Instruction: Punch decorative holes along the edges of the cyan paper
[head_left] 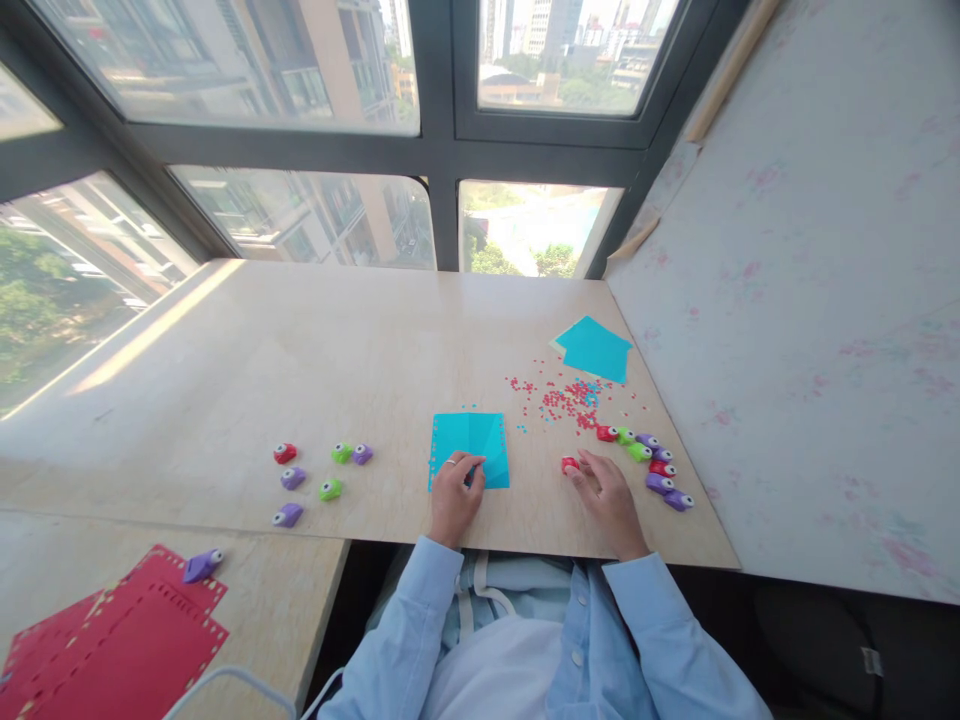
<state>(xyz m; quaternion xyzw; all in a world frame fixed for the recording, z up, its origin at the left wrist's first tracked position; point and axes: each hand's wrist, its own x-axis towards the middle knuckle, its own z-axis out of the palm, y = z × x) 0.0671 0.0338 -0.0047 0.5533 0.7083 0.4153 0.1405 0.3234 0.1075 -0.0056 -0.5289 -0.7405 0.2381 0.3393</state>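
Observation:
A square of blue paper (487, 432) with small notches punched along its side edges lies in front of me on the table. My left hand (456, 495) rests over its lower part with curled fingers, thumb and index close together; whether something is pinched there is too small to tell. To the right of the paper, my right hand (609, 500) grips a small red craft punch (570, 465) between thumb and fingers, just above or on the tabletop. Red and blue punched bits (568, 402) are scattered beyond the right hand.
More craft punches (660, 483) in red, green and purple cluster at the right. Several others (330, 489) stand at the left. Blue sheets (598, 350) lie at the back right. Red punched sheets (142, 640) with a purple punch (203, 565) occupy the lower-left surface. A patterned wall (817, 300) borders the right.

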